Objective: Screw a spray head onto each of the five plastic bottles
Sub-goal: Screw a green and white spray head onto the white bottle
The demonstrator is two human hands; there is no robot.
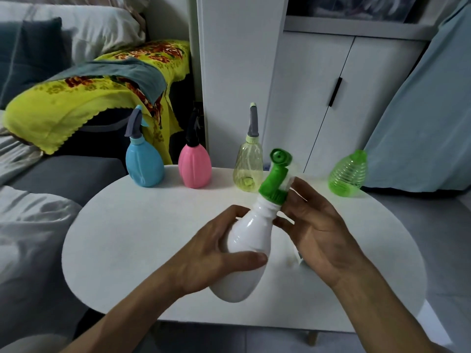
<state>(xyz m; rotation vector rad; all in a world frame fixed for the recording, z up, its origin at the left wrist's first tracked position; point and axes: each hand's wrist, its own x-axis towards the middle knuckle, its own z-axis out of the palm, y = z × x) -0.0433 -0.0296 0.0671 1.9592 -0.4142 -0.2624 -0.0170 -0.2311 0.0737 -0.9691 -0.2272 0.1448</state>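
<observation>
Two hands hold one white bottle [244, 240] up over the white desk [127, 238]. The left hand [214, 253] is nearest to us. Its grip wraps round the fat belly of the bottle, with the thumb lying across the front. The bottle leans: its round bottom points down toward the person, and its neck points up, away and a little to the right. A green spray head [275, 177] sits on that neck. The right hand [318, 230] is just beside the neck, on the right side. Its fingers look loosely spread, with the tips close to the green collar, but it is a bit blurry, so I cannot tell if they pinch it. I think this hand is the one to turn the collar, since it is the nearer one to the top. The head looks a bit crooked, so it may not be tight yet.

Farther back on the desk stand three bottles in a row. A blue bottle [144, 164] has a grey spray head. A pink bottle [194, 165] has a black one. A yellow see-through bottle [248, 169] has a grey one too. Far to the right, a green ribbed bottle [348, 174] stands with no spray head on it that I can see.
</observation>
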